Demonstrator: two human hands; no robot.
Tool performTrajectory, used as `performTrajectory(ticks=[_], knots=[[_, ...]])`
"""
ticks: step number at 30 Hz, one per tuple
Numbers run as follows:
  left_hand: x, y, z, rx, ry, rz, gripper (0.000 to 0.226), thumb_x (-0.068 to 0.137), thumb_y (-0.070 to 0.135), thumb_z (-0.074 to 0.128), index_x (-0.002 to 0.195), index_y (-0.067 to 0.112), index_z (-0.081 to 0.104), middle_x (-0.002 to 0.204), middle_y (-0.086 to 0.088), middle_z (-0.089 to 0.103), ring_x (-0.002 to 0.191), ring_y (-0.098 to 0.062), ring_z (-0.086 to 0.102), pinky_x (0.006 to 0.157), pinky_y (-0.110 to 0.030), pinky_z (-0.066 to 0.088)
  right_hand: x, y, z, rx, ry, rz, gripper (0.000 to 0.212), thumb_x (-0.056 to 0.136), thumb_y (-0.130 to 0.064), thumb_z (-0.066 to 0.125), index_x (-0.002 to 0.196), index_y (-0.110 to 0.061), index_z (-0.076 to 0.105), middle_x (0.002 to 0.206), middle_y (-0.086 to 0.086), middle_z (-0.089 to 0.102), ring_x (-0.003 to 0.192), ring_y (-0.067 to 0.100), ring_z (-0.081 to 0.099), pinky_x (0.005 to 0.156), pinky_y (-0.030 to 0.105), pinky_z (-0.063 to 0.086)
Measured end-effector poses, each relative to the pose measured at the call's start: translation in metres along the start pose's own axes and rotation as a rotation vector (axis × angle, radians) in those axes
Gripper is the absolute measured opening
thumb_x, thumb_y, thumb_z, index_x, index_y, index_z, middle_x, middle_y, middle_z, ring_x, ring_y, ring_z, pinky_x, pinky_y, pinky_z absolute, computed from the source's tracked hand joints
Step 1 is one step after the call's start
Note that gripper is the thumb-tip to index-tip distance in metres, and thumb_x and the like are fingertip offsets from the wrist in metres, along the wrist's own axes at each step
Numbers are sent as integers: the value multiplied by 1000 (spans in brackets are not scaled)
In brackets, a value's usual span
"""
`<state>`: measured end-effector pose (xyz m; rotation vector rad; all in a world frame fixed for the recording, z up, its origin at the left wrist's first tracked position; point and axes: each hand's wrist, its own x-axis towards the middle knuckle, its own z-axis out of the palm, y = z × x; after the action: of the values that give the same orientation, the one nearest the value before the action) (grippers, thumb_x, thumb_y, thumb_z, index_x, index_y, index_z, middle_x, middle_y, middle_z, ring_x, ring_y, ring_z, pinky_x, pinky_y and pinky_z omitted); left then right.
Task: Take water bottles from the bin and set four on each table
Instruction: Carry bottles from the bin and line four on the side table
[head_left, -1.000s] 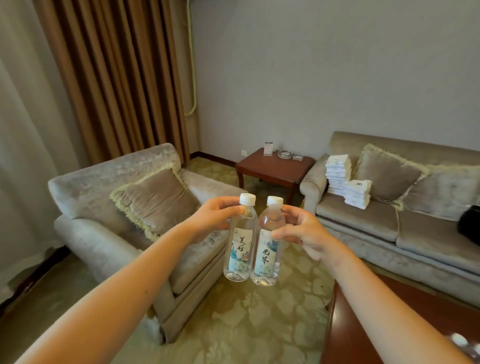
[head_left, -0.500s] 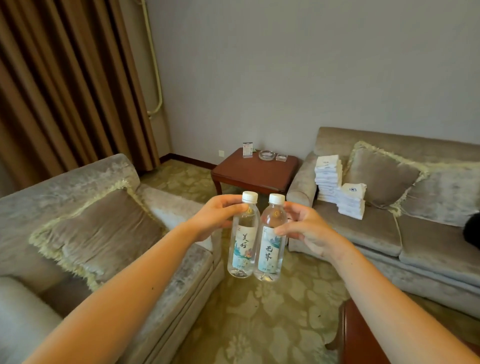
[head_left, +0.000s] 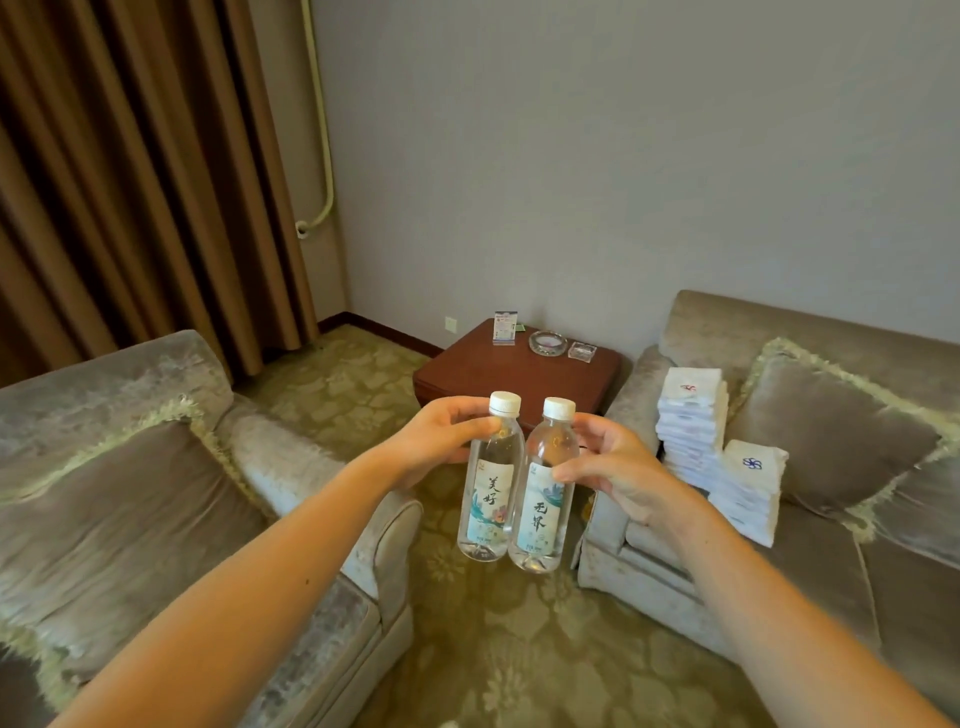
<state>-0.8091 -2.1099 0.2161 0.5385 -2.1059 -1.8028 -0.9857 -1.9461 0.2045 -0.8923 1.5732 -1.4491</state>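
Left hand (head_left: 441, 441) pinching the neck of a white-capped water bottle (head_left: 488, 480) labelled 美好, touching it a second bottle (head_left: 543, 488) labelled 无界 — pinched by the right hand (head_left: 618, 467) — both upright in mid-air, before a wooden side table (head_left: 519, 371).

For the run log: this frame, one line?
phase: carrying | left hand: holds left bottle | right hand: holds right bottle | side table: no bottles
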Motion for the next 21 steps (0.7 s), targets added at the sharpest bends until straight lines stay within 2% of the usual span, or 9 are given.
performTrajectory(ticks=[3, 7, 12, 18, 21], knots=[[71, -12, -17, 17, 10, 3, 25, 96, 19, 59, 120, 17, 67, 117, -1, 71, 112, -20, 66, 101, -50, 49, 66, 2, -26, -6, 7, -10, 55, 71, 15, 75, 112, -20, 68, 109, 5, 74, 104, 20, 70, 81, 32, 56], [174, -17, -47, 35, 23, 18, 22, 96, 18, 59, 116, 22, 67, 115, 1, 72, 109, -18, 68, 101, -49, 50, 166, -4, -59, -23, 27, -37, 57, 70, 12, 77, 117, -19, 68, 112, 7, 73, 110, 25, 68, 91, 42, 54], [299, -8, -94, 47, 17, 45, 21, 97, 17, 57, 113, 28, 66, 112, 5, 73, 106, -14, 69, 99, -42, 52, 290, -28, -94, -24, 37, -61, 57, 72, 13, 75, 117, -21, 67, 112, 4, 74, 109, 23, 68, 92, 42, 54], [411, -11, -144, 57, -1, 22, 26, 98, 18, 57, 123, 21, 64, 119, 2, 70, 111, -16, 66, 101, -41, 51, 411, -35, -121, -21, 45, -44, 61, 70, 8, 80, 123, -20, 65, 118, 5, 71, 115, 27, 65, 99, 51, 51], [459, -21, -173, 42, -4, 4, 26, 98, 17, 57, 123, 22, 63, 117, 1, 71, 110, -16, 67, 100, -39, 51, 469, -35, -126, -12, 23, -33, 61, 70, 8, 79, 123, -20, 65, 117, 6, 72, 114, 27, 65, 97, 48, 53]])
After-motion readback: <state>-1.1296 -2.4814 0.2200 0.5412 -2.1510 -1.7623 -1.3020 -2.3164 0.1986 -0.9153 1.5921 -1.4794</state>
